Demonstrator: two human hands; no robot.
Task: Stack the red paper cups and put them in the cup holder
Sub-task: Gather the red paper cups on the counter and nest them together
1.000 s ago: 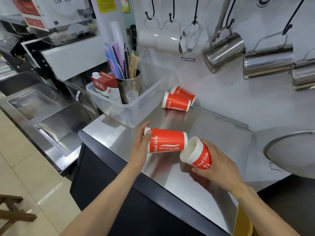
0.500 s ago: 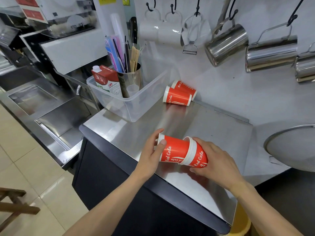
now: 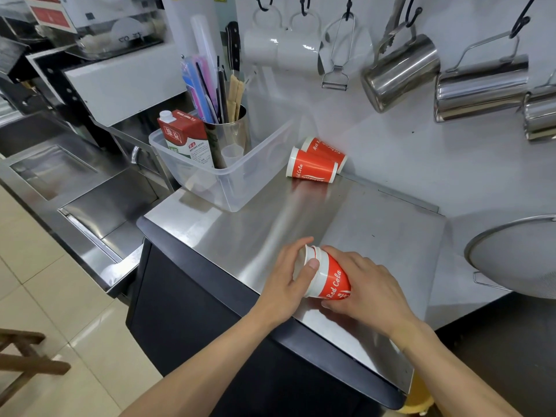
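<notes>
Two red paper cups are nested into one stack (image 3: 332, 281), lying sideways just above the steel counter (image 3: 376, 224) near its front edge. My right hand (image 3: 367, 287) grips the outer cup around its body. My left hand (image 3: 290, 278) holds the white end of the inner cup, thumb on its rim. Two more red paper cups lie on their sides at the back by the wall: the nearer cup (image 3: 311, 170) and another cup (image 3: 326, 150) behind it. I see nothing I can identify as a cup holder.
A clear plastic bin (image 3: 240, 188) at the counter's back left holds a red carton (image 3: 185, 139) and a steel utensil pot (image 3: 230, 130). Steel pitchers (image 3: 400, 73) and white mugs (image 3: 279, 49) hang on the wall. A mesh strainer (image 3: 517, 254) lies at right. A sink (image 3: 48, 173) is left.
The two cups were apart, one in each hand. My left hand pushed its cup into the cup in my right hand until they nested almost fully.
</notes>
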